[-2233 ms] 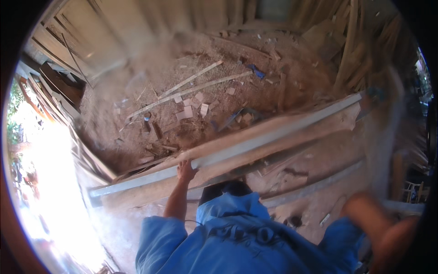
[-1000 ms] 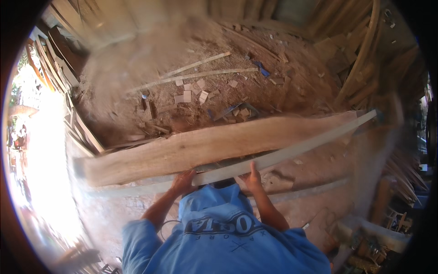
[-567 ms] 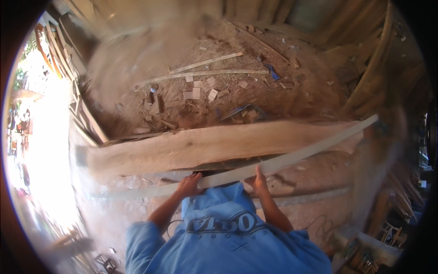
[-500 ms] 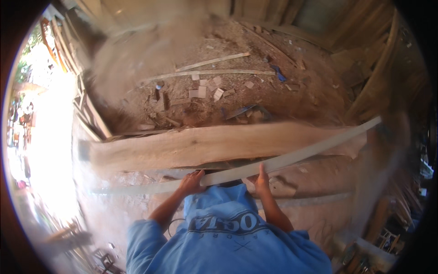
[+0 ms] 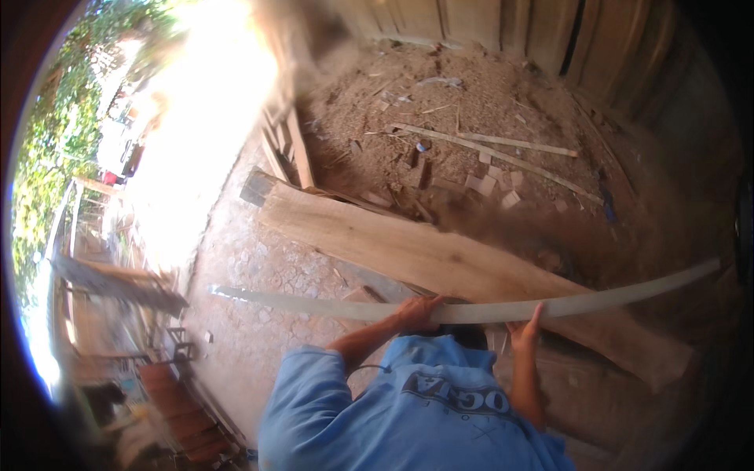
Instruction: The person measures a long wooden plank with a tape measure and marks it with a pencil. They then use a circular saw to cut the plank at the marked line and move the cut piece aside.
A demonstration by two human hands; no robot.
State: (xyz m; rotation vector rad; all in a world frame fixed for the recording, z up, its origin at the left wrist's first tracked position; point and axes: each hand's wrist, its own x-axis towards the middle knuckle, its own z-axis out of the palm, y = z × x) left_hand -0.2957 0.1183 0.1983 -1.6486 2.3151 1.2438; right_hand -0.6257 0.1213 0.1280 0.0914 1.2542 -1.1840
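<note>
A long, pale grey flat bar (image 5: 585, 304) runs crosswise in front of my body, appearing bowed in the fisheye picture. My left hand (image 5: 418, 313) is wrapped over it left of the middle. Farther right, my right hand (image 5: 525, 328) grips the same bar from below, its thumb up against the front face. Just beyond lies a wide, rough-edged wooden plank (image 5: 393, 245), slanting from the far left to the near right. The bar crosses in front of the plank's nearer part; I cannot tell whether they touch.
Behind the plank, sawdust (image 5: 463, 110) covers the ground, with thin wood strips (image 5: 510, 144) and small wood offcuts (image 5: 483, 184) scattered on it. Upright boards (image 5: 296, 149) lean near the plank's far left end. A board wall (image 5: 503, 23) closes the back. A reddish-brown slab (image 5: 184, 412) is at lower left.
The view has swung left, so the plank now slants and more of the bright opening shows. Both hands still hold the bar, which now sits more level across the picture.
</note>
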